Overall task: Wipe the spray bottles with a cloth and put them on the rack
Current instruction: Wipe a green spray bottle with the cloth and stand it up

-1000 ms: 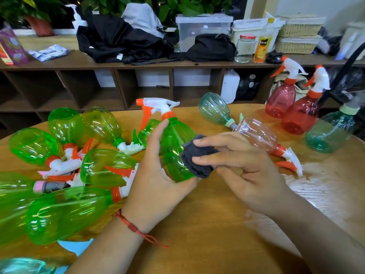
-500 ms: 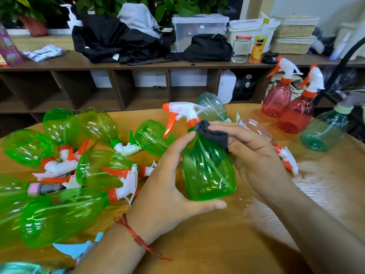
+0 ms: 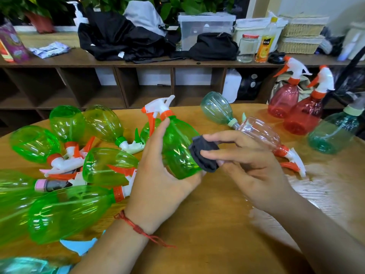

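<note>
The green spray bottle (image 3: 177,147) is dead center of the frame, lifted off the round wooden table (image 3: 217,234) and tilted so its orange-and-white trigger head points toward the upper left. The left hand (image 3: 158,175) has it wrapped up from the left side: thumb up by the neck, fingertips curling round under the base. There's a red string bracelet (image 3: 136,226) on that wrist.

The right hand (image 3: 250,171), just right of center, is pinching a folded dark cloth (image 3: 204,157) between its fingers, and the cloth sits right up against the lower right side of the bottle.

The whole left half of the frame is a heap of green bottles (image 3: 59,210) lying on their sides on the table, spray heads all tangled together. Above the right hand, a teal bottle (image 3: 219,107) and a clear pink bottle (image 3: 258,133) are lying down too, touching near the teal one's neck. Over at the right edge, two red bottles (image 3: 284,99) stand upright side by side with an upright teal-green bottle (image 3: 333,133) just in front of them.

Across the top runs a wooden shelf unit (image 3: 138,64) with dark clothing, plastic boxes and baskets piled on top of it.
</note>
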Tool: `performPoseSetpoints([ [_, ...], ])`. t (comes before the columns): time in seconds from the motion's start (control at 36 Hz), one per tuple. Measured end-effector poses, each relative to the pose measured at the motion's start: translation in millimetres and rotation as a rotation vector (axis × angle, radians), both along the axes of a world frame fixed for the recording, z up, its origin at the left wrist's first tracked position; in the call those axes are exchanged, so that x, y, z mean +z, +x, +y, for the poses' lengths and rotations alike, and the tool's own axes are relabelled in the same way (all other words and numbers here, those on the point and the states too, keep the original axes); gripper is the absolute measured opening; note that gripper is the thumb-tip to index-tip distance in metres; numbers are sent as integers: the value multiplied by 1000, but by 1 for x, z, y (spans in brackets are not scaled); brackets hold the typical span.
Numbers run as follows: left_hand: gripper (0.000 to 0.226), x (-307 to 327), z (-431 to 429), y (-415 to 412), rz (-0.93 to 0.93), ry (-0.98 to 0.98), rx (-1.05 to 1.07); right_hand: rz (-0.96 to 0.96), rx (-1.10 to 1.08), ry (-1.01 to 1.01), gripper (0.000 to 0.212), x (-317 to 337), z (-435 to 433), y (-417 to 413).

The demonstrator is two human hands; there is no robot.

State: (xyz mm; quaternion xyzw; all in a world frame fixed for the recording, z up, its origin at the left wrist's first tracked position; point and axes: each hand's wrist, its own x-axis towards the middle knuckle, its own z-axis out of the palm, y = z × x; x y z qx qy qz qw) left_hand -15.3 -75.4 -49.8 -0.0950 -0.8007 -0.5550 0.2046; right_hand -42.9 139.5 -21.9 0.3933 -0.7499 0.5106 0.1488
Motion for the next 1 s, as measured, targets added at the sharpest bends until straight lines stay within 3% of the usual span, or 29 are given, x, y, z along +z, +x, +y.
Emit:
performPoseSetpoints([
  [0.22, 114, 1, 3, 4, -24, -39, -26, -16, 3, -26, 31, 1, 5, -3],
  [0.44, 116, 11, 11, 19, -13, -180, -262, -371, 40, -343, 42, -3, 7, -14],
  [0.56, 120, 12, 11, 19, 17, -205, -283, -487, 107, -493, 48, 1, 4, -12],
  [0.75, 113, 9, 16, 16, 82, -361, -122, -390, 19, -335, 40, -6, 6, -14],
  [1.0, 116, 5, 13, 11, -10, -171, -7, -104, -42, -50, 33, -8, -1, -4],
])
